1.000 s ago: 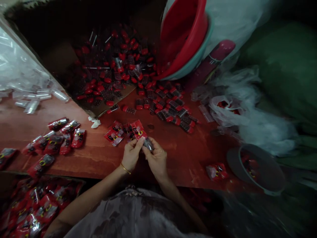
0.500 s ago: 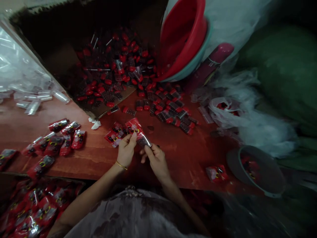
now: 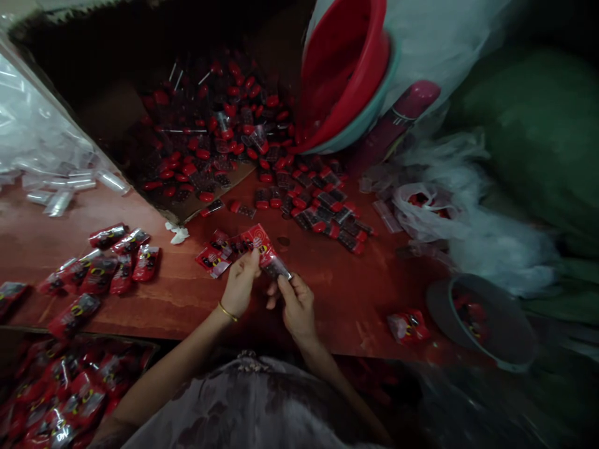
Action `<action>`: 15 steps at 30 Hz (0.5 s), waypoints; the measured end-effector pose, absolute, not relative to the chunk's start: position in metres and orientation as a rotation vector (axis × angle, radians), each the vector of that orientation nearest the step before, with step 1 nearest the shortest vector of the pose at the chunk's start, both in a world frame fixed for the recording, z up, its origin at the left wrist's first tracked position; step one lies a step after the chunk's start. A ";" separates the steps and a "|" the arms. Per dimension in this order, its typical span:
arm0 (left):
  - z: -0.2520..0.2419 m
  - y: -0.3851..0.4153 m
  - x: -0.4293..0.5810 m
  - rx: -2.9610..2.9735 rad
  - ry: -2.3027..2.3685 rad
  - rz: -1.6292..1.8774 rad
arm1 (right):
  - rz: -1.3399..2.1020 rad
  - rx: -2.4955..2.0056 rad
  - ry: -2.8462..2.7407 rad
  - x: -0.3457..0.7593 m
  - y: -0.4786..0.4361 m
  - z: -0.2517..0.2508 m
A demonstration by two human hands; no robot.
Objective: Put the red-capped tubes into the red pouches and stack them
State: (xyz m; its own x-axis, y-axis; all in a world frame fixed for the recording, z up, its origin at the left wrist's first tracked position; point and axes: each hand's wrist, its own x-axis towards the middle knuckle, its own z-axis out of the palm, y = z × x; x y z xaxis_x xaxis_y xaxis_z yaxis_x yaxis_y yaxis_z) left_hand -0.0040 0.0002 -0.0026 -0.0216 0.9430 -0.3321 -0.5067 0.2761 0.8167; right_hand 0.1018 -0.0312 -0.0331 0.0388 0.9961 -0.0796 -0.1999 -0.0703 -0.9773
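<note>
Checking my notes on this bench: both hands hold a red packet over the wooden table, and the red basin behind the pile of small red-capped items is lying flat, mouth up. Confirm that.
Not quite. The head view shows the red basin tipped on its side, mouth toward the pile of small red-capped items, not flat. The rest holds: the left hand and right hand hold a red packet over the wooden table.

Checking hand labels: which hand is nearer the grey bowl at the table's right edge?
Right. The right hand is left of the grey bowl, across bare table; the left hand lies farther left. Both pinch one red packet.
</note>
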 end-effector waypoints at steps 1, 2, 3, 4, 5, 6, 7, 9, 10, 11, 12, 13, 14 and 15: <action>-0.003 0.003 -0.005 0.526 1.019 1.285 | 1.331 -1.122 -0.981 0.102 -0.032 -0.035; -0.003 0.005 -0.005 0.528 1.005 1.301 | 1.350 -1.107 -0.965 0.103 -0.032 -0.036; -0.004 0.007 -0.006 0.547 0.997 1.300 | 1.369 -1.095 -0.954 0.105 -0.033 -0.037; -0.003 0.009 -0.007 0.560 1.010 1.300 | 1.376 -1.095 -0.953 0.107 -0.033 -0.038; -0.002 0.012 -0.008 0.564 1.038 1.315 | 1.371 -1.105 -0.961 0.109 -0.034 -0.038; 0.000 0.015 -0.010 0.550 1.071 1.348 | 1.356 -1.126 -0.977 0.113 -0.035 -0.039; 0.002 0.018 -0.013 0.518 1.102 1.392 | 1.335 -1.158 -0.998 0.117 -0.035 -0.039; 0.006 0.026 -0.019 0.436 1.135 1.461 | 1.285 -1.261 -1.067 0.128 -0.034 -0.040; 0.008 0.030 -0.022 0.415 1.134 1.469 | 1.255 -1.330 -1.114 0.135 -0.032 -0.041; 0.008 0.033 -0.024 0.424 1.128 1.447 | 1.211 -1.407 -1.169 0.142 -0.029 -0.042; 0.008 0.035 -0.026 0.459 1.124 1.407 | 1.152 -1.492 -1.229 0.149 -0.024 -0.043; 0.007 0.035 -0.026 0.516 1.124 1.350 | 1.081 -1.579 -1.296 0.157 -0.019 -0.044; 0.005 0.035 -0.027 0.594 1.130 1.282 | 1.005 -1.669 -1.369 0.163 -0.014 -0.045; 0.002 0.033 -0.027 0.694 1.149 1.213 | 0.926 -1.769 -1.441 0.170 -0.009 -0.044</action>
